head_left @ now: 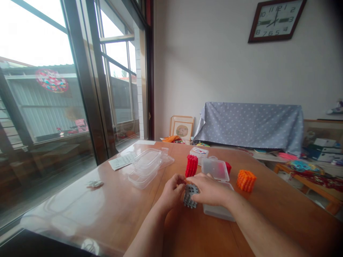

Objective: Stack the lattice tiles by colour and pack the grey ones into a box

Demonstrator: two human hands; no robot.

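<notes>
A stack of grey interlocking plastic pieces (190,200) stands on the table between my hands. My left hand (173,191) is at its upper left side, fingers curled in a pinch against it. My right hand (211,188) reaches over its top from the right, thumb on the near side, closed on the stack; the far fingertips are hidden. Just behind stands a red block of the same kind of pieces (191,165). An orange block (246,180) sits to the right. Beside my right hand is an open clear plastic box (218,212), partly covered by my forearm.
Clear plastic containers (144,167) are stacked at the left, next to a printed sheet (122,161). A small crumpled plastic bag (94,183) lies farther left. Behind the red block is a small clear box (199,152). A raised translucent lid (215,169) partly hides more red pieces (228,167).
</notes>
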